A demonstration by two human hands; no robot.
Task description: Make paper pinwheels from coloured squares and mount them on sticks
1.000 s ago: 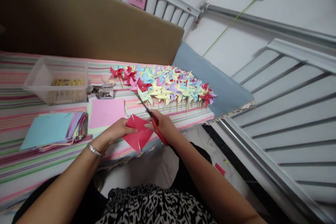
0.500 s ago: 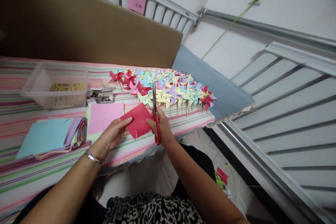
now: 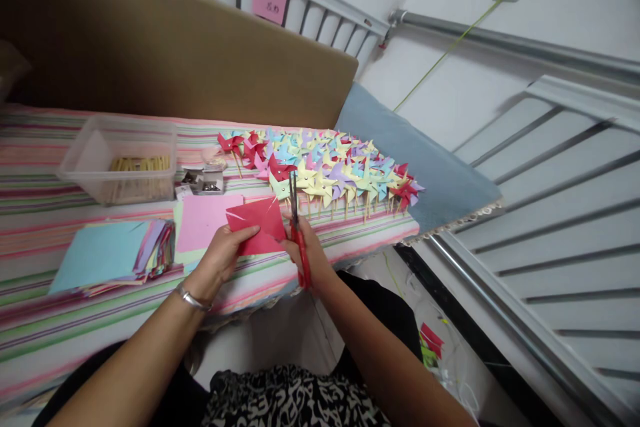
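My left hand (image 3: pixel 224 252) pinches a square of red paper (image 3: pixel 263 230) by its left side, thumb on top. Slits run inward from at least two of the paper's corners. In my right hand (image 3: pixel 306 247) is a pair of scissors (image 3: pixel 301 250) with red handles, its dark blades pointing away from me and nearly together. The thumb of that hand reaches the paper's right edge. Just beyond the hands stand many paper pinwheels (image 3: pixel 330 170) on sticks, in red, yellow, blue, purple and pink.
A stack of coloured paper (image 3: pixel 105 250) lies left, beside pink sheets (image 3: pixel 206 220). Behind are a clear plastic box (image 3: pixel 83 159) of wooden sticks and a small box of fasteners (image 3: pixel 213 185). Cardboard (image 3: pixel 200 60) stands at the back; the striped cloth's edge (image 3: pixel 250 303) is near me.
The red paper has been turned in my hands, so its slits now face other ways. The scissors have swung from slanting left to pointing nearly straight ahead.
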